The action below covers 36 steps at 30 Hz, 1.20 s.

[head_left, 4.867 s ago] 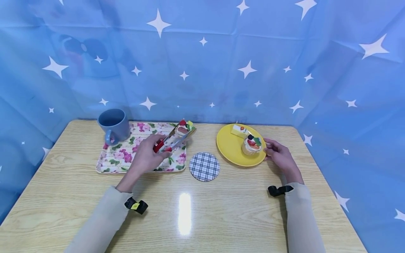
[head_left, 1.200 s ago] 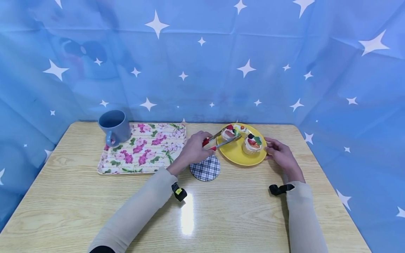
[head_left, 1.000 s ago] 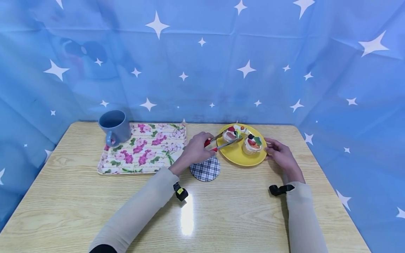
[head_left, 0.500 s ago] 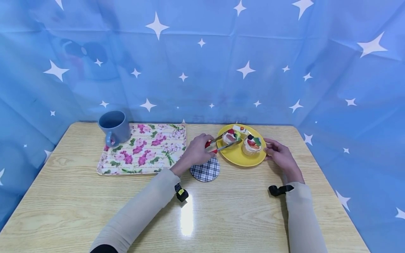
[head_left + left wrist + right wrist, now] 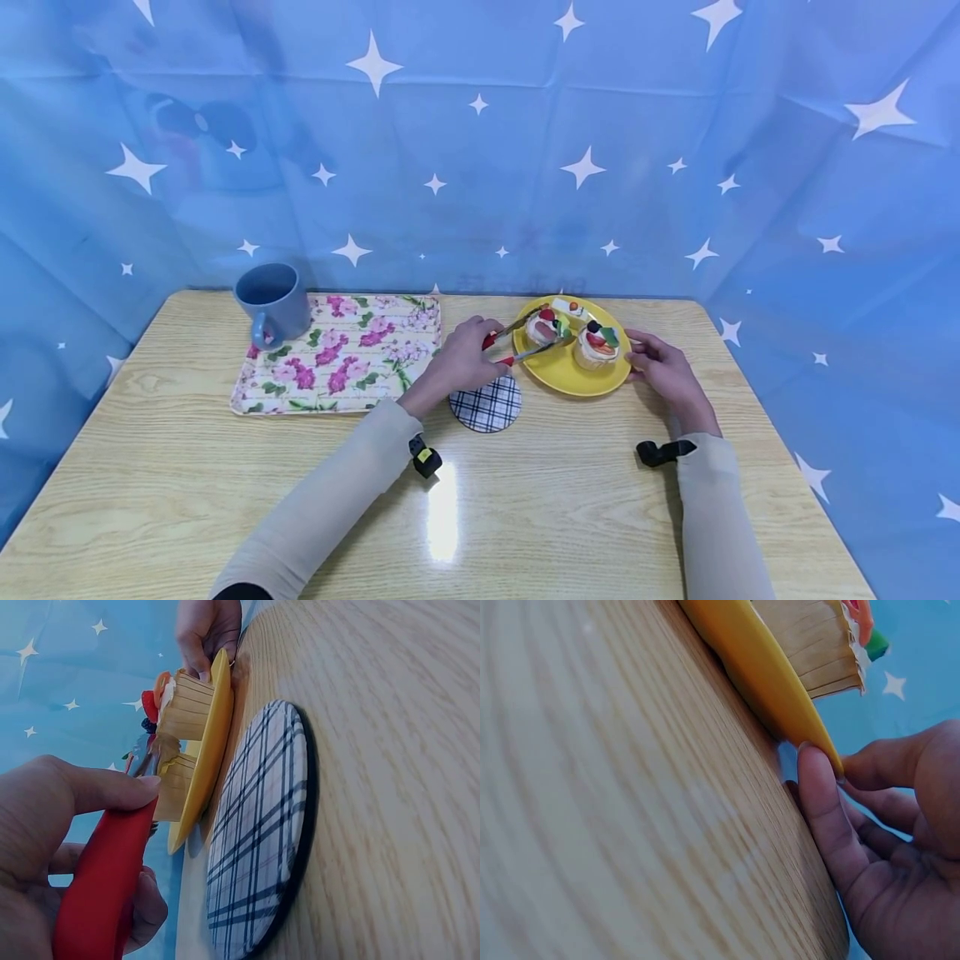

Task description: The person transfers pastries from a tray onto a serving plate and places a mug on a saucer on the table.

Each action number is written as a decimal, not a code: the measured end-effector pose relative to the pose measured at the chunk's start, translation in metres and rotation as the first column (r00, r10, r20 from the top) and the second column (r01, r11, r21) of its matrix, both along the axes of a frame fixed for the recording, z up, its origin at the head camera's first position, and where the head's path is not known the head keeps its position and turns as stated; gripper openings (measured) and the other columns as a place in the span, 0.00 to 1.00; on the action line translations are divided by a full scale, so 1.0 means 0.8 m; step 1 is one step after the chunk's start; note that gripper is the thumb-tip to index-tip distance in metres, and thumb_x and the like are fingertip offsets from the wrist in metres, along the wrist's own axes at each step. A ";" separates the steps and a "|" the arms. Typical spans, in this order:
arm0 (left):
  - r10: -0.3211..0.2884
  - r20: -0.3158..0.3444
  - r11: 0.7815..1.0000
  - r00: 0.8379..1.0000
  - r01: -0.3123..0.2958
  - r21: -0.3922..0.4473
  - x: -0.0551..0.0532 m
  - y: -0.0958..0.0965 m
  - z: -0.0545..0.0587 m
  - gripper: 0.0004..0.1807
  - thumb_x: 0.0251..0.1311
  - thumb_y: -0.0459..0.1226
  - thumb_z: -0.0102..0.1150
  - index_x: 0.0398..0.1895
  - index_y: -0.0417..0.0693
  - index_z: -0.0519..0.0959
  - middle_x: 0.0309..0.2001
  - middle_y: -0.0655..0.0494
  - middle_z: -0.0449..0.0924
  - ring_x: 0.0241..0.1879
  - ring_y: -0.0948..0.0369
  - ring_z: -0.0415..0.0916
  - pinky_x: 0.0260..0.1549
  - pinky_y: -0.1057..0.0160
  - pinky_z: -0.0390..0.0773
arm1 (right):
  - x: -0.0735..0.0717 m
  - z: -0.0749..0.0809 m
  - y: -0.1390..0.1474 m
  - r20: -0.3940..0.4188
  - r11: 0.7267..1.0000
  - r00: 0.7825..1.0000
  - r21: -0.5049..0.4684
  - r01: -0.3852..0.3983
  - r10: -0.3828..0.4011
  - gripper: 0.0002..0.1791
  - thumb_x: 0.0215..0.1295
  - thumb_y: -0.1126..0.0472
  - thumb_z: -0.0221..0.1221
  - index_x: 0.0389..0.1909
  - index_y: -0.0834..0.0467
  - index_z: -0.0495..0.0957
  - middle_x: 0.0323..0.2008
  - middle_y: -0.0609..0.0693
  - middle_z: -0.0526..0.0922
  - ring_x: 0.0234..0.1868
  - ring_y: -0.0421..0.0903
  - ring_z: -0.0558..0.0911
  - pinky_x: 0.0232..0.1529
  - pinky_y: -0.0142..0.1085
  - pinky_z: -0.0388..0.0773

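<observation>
My left hand (image 5: 463, 357) grips a pair of red-handled tongs (image 5: 112, 877), thumb on top of the handle. The tongs' metal arms stand on either side of a cupcake (image 5: 542, 328) topped with a red berry, on the left of the yellow plate (image 5: 558, 373). Beside it sits a second cupcake (image 5: 595, 350) with strawberry slices, a dark berry and a green leaf. Behind them lies a small white cake piece (image 5: 567, 307), partly hidden. My right hand (image 5: 663, 371) pinches the plate's right rim between thumb and fingers, as the right wrist view shows.
A round plaid coaster (image 5: 486, 407) lies below my left hand, in front of the plate. To the left is a floral tray (image 5: 375, 379), with a blue mug (image 5: 281, 312) at its back left corner. A blue starry cloth (image 5: 480, 208) hangs behind the wooden table (image 5: 562, 500).
My left hand has carried the berry-topped cupcake in the tongs from over the tray's right end to the plate. Lately the tongs' arms have spread slightly around it. My right hand has stayed at the rim.
</observation>
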<state>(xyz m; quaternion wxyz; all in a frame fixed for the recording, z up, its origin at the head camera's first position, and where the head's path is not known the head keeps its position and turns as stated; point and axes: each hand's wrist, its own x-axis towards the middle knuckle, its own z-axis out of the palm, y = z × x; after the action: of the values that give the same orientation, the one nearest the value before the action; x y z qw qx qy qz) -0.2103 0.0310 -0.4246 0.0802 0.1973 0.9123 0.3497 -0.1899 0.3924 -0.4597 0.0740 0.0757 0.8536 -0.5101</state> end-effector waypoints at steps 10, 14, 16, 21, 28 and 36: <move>0.012 0.010 1.000 1.000 -0.012 -0.003 0.007 -0.009 0.003 0.37 0.54 0.46 0.77 0.68 0.49 0.75 0.51 0.48 0.77 0.43 0.55 0.73 0.40 0.56 0.76 | 0.002 0.001 0.000 0.001 1.000 1.000 0.000 0.000 0.000 0.29 0.81 0.57 0.49 0.79 0.55 0.60 0.63 0.61 0.69 0.47 0.37 0.79 0.46 0.30 0.84; 0.018 0.008 1.000 1.000 -0.018 0.020 0.011 -0.014 0.000 0.36 0.53 0.46 0.77 0.66 0.49 0.76 0.49 0.46 0.78 0.40 0.55 0.72 0.36 0.58 0.74 | 0.001 -0.001 0.000 -0.003 1.000 1.000 -0.010 0.002 -0.002 0.29 0.81 0.58 0.48 0.79 0.56 0.60 0.63 0.62 0.68 0.46 0.37 0.79 0.46 0.30 0.84; 0.019 0.006 0.999 1.000 -0.019 0.029 0.013 -0.017 0.000 0.36 0.53 0.45 0.77 0.66 0.48 0.76 0.48 0.46 0.78 0.39 0.55 0.71 0.34 0.58 0.73 | 0.001 -0.001 0.000 -0.001 1.000 1.000 -0.008 0.001 -0.001 0.29 0.81 0.58 0.48 0.79 0.55 0.60 0.63 0.62 0.68 0.46 0.37 0.79 0.46 0.30 0.84; 0.021 -0.007 0.999 1.000 -0.021 0.040 0.019 -0.025 -0.002 0.37 0.52 0.45 0.78 0.66 0.47 0.76 0.46 0.44 0.78 0.38 0.55 0.70 0.33 0.59 0.71 | 0.002 0.001 0.000 0.000 1.000 1.000 0.005 -0.009 0.009 0.29 0.81 0.57 0.48 0.79 0.55 0.59 0.65 0.63 0.69 0.46 0.36 0.79 0.45 0.29 0.84; 0.032 -0.012 0.998 0.999 -0.031 0.048 0.025 -0.034 -0.005 0.36 0.53 0.46 0.77 0.66 0.48 0.77 0.48 0.46 0.79 0.40 0.55 0.71 0.36 0.58 0.73 | 0.003 0.003 -0.001 0.008 1.000 1.000 0.017 -0.007 0.007 0.29 0.81 0.56 0.48 0.80 0.54 0.59 0.65 0.63 0.69 0.48 0.37 0.78 0.46 0.29 0.84; 0.061 -0.009 0.996 0.998 -0.061 0.061 0.030 -0.048 -0.008 0.38 0.50 0.46 0.79 0.66 0.49 0.77 0.47 0.48 0.79 0.41 0.56 0.71 0.35 0.58 0.73 | 0.002 0.002 -0.001 0.010 1.000 1.000 0.018 -0.003 0.003 0.29 0.81 0.55 0.48 0.80 0.53 0.59 0.65 0.63 0.69 0.48 0.38 0.79 0.46 0.28 0.84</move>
<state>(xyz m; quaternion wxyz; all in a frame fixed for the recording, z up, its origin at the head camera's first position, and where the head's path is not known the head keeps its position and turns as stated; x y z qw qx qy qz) -0.1864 -0.0076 -0.4307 0.0586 0.1736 0.9074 0.3783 -0.1880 0.3912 -0.4578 0.0785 0.0777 0.8578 -0.5020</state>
